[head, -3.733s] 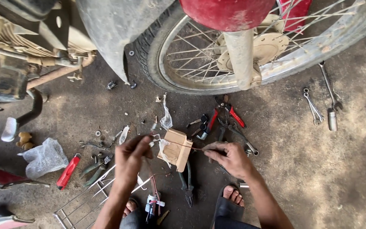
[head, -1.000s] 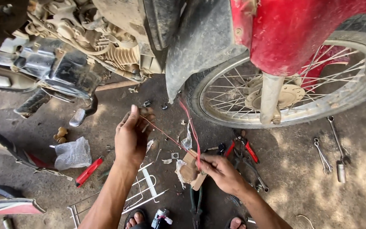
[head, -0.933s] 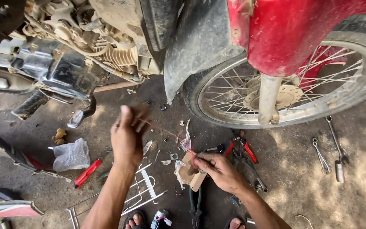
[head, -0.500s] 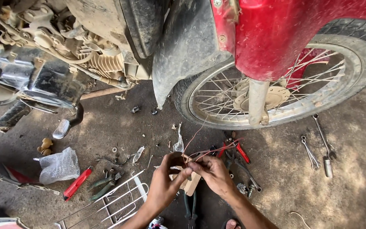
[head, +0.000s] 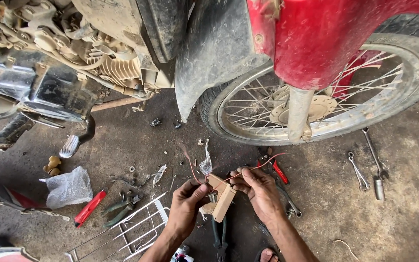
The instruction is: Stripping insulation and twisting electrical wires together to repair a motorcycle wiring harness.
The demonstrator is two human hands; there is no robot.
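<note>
Low in the head view my left hand (head: 186, 204) and my right hand (head: 258, 191) meet over a small tan cardboard box (head: 220, 199). My left hand grips the box's left side. Fingers of my right hand pinch a thin red wire (head: 263, 165) that runs over the box and curls up on both sides. Just above them stands a red motorcycle's front wheel (head: 316, 102) with its dark mudguard (head: 214, 53).
Red-handled pliers (head: 280, 171) lie beside my right hand. Spanners (head: 360, 170) rest at the right. At the left are a red-handled knife (head: 89, 207), green pliers (head: 118, 213), a crumpled plastic bag (head: 68, 187) and a white wire rack (head: 122, 233). Engine (head: 98, 58) at the upper left.
My left hand, raised and stretching the red wire a second ago, has come down to the box. Both hands now sit together over it. The view has shifted toward the wheel.
</note>
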